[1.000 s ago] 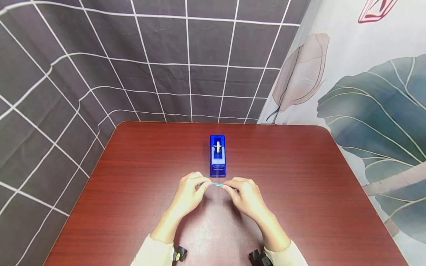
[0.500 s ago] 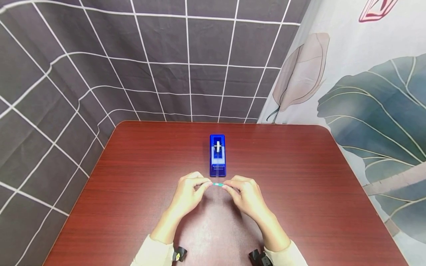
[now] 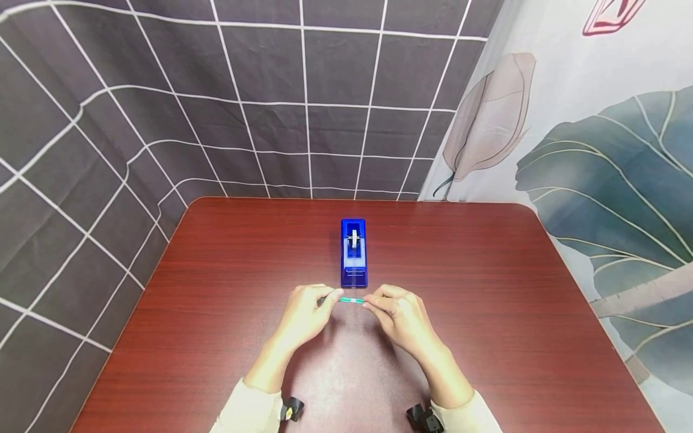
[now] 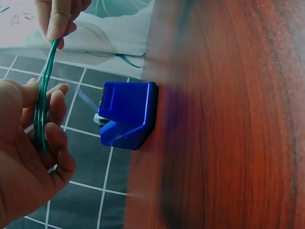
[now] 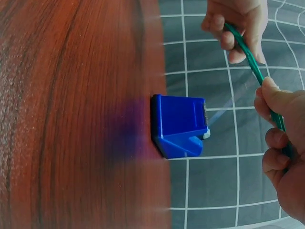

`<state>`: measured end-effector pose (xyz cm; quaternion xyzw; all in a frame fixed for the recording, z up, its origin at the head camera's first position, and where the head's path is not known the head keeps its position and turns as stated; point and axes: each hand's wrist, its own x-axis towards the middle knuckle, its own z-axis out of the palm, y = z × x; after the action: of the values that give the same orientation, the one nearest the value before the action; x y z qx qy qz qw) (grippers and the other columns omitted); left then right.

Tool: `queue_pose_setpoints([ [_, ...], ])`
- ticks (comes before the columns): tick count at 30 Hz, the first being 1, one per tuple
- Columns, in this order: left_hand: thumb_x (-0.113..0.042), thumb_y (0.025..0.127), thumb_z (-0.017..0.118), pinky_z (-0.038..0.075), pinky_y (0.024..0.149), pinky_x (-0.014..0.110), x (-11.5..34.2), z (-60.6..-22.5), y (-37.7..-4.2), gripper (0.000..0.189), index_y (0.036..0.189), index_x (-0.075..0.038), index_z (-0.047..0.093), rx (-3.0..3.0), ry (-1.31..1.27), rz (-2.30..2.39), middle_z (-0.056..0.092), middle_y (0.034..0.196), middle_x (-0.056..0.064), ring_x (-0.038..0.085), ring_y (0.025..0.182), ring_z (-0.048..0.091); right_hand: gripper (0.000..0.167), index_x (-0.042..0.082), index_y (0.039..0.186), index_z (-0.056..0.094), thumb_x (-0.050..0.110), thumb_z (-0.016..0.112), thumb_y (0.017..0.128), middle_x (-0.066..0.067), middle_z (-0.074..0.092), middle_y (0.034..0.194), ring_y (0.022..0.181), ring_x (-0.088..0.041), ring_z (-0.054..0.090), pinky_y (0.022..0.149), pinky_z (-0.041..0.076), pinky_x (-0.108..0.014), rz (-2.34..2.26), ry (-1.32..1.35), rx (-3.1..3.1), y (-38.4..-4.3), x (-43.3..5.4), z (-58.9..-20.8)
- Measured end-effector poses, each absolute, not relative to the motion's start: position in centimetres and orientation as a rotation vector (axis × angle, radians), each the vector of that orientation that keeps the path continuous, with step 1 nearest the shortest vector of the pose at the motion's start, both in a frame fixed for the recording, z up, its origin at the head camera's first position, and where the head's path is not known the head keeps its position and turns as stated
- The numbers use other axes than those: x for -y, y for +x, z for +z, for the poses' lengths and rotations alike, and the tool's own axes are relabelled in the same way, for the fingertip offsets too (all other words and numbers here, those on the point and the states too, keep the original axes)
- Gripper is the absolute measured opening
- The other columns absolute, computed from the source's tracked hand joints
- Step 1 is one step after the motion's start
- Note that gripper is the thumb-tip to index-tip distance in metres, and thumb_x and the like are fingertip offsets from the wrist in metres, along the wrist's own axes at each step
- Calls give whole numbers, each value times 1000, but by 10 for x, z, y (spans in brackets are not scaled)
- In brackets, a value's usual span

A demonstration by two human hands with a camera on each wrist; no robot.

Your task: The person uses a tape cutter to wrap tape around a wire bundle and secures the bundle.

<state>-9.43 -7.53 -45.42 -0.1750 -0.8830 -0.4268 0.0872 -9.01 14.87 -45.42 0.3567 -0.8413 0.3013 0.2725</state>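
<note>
A bundle of thin green strands (image 4: 44, 90) stretches between both hands, just in front of the blue tape dispenser (image 3: 354, 276). My left hand (image 3: 303, 316) pinches one end between thumb and fingers; the other end is in my right hand (image 3: 403, 316), fingers curled round it. A small whitish patch shows on the bundle near the right fingertips in the head view. From the dispenser's cutting edge, a clear strip of tape (image 5: 221, 112) runs toward the bundle, as both wrist views show. A pale roll (image 3: 354, 239) sits inside the dispenser.
The reddish-brown wooden table (image 3: 243, 252) lies under everything. Behind it hangs a dark grey curtain (image 3: 271, 72) with white grid lines, and a leaf-patterned white curtain (image 3: 563, 252) is at the right. Each wrist wears a small black camera.
My left thumb and fingers have shifted slightly left along the bundle, so more green shows between the hands. The right hand and the dispenser stay nearly where they were.
</note>
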Motion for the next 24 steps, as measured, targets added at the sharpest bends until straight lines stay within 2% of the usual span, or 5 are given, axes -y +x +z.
queue_pose_setpoints([
  [3, -20, 96, 70, 47, 60, 27, 76, -453, -94, 19, 80, -15, 78, 2648, -507, -1273, 64, 71, -11, 4, 63, 53, 6, 9, 89, 80, 11, 78, 84, 5, 66, 77, 67, -10, 62, 59, 50, -27, 807, 973, 2254, -91, -149, -455],
  [7, -18, 95, 71, 39, 54, 24, 76, -453, -94, 18, 80, -12, 78, 2615, -529, -1289, 51, 65, -14, 3, 58, 43, 7, 10, 90, 79, 9, 79, 83, 6, 66, 78, 65, -7, 57, 57, 48, -26, 857, 944, 2281, -91, -148, -457],
  [10, -16, 94, 72, 36, 52, 23, 75, -454, -94, 16, 81, -11, 78, 2564, -558, -1291, 46, 65, -14, 2, 57, 39, 10, 10, 93, 78, 8, 81, 84, 7, 67, 81, 65, -5, 54, 57, 47, -25, 918, 894, 2351, -89, -147, -456],
  [16, -13, 93, 73, 35, 51, 21, 74, -456, -94, 12, 82, -12, 78, 2487, -580, -1284, 46, 66, -13, 0, 57, 38, 10, 11, 99, 77, 12, 77, 89, 7, 67, 83, 67, -4, 53, 60, 47, -27, 925, 802, 2536, -86, -144, -451],
  [24, -13, 92, 74, 34, 49, 20, 73, -459, -92, 11, 83, -10, 78, 2468, -573, -1293, 46, 65, -13, -1, 56, 37, 2, 13, 89, 78, 14, 77, 89, 8, 63, 73, 63, -5, 51, 56, 46, -29, 832, 743, 2555, -85, -141, -449],
])
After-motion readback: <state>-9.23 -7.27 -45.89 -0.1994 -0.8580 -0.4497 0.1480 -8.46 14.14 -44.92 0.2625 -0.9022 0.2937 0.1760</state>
